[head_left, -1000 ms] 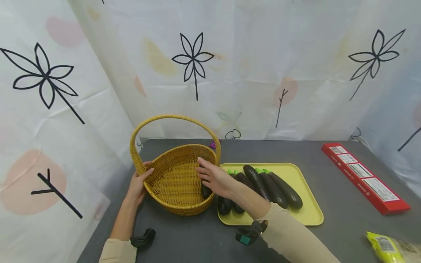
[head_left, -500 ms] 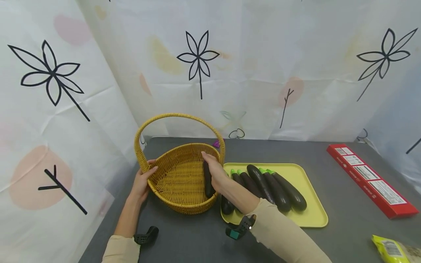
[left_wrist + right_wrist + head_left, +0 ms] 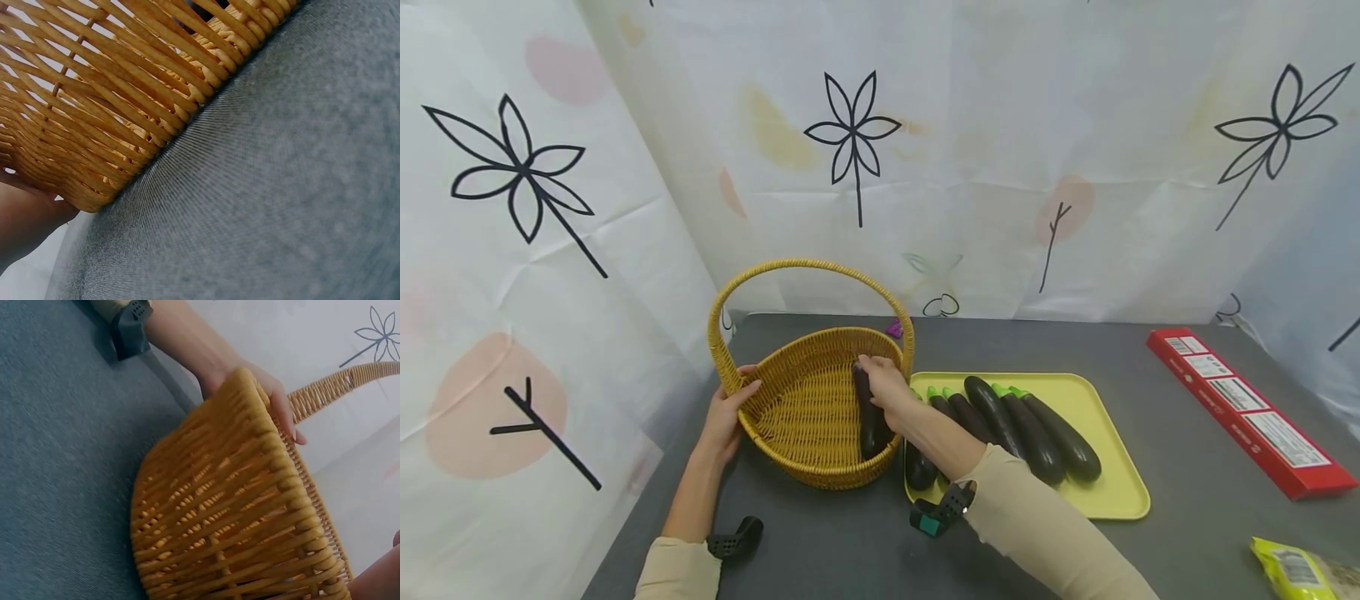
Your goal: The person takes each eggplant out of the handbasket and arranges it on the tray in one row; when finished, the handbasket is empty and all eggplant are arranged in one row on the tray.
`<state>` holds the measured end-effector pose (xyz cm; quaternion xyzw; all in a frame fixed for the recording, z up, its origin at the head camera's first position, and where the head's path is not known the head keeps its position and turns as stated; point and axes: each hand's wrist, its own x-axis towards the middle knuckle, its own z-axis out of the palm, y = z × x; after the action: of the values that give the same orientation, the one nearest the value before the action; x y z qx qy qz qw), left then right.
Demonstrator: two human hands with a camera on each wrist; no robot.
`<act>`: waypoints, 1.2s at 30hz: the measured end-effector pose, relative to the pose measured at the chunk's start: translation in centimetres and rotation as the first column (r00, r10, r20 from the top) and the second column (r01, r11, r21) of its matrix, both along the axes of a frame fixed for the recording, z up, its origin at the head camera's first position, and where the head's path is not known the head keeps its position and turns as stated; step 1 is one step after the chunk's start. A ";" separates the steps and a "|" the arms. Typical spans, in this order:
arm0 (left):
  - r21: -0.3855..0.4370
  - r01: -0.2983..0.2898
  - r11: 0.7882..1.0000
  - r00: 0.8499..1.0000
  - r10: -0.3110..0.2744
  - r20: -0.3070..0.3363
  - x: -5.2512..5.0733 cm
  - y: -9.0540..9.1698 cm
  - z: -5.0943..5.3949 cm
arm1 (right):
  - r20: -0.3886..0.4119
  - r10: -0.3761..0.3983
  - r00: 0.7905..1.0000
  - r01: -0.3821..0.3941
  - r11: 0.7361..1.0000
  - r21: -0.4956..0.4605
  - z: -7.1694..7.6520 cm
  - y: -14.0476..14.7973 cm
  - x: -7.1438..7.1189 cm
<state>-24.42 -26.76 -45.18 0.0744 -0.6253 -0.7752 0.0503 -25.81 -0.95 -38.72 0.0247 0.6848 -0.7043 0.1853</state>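
Note:
A yellow wicker basket (image 3: 808,417) with a tall arched handle stands on the grey table, left of the tray. My left hand (image 3: 722,421) grips its left rim, thumb over the edge; that hand also shows by the wicker wall in the left wrist view (image 3: 31,215). Inside the basket, a dark eggplant (image 3: 869,417) lies along the right wall. Reaching over the right rim, my right hand (image 3: 889,387) holds the upper end of this eggplant; its fingertips are partly hidden. Several more eggplants (image 3: 1036,433) with green stem ends lie on a yellow tray (image 3: 1112,475).
A long red box (image 3: 1247,408) lies at the right of the table. A yellow-and-clear packet (image 3: 1296,571) sits at the front right corner. Behind the basket is a small purple object (image 3: 895,328). Patterned white cloth (image 3: 985,167) hangs round the table.
My right hand has come down from an open pose onto the eggplant in the basket. The eggplant's upper end has shifted slightly left. My left hand stays on the rim.

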 end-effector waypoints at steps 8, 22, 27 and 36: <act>0.011 -0.002 1.000 1.000 0.002 0.005 -0.3 0.0 -0.1 | 0.099 0.019 0.995 -0.020 1.000 0.006 0.0 -0.2 -1.4; 0.010 -0.018 1.000 1.000 0.018 0.002 -0.4 0.1 -0.1 | 0.049 0.146 0.988 -0.151 0.979 0.135 -0.5 -0.5 -2.3; 0.013 -0.017 1.000 1.000 0.017 0.001 -0.3 -0.1 -0.2 | 0.011 0.211 0.977 -0.207 0.944 0.257 -0.6 -0.7 -2.4; 0.014 -0.021 1.000 1.000 0.020 0.008 -0.2 -0.1 -0.2 | 0.041 0.412 0.910 -0.389 0.818 0.425 -1.1 -0.9 -2.5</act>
<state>-24.59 -26.83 -45.40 0.0842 -0.6192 -0.7787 0.0553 -28.29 -1.87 -39.77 -0.0987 0.8156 -0.4842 0.3009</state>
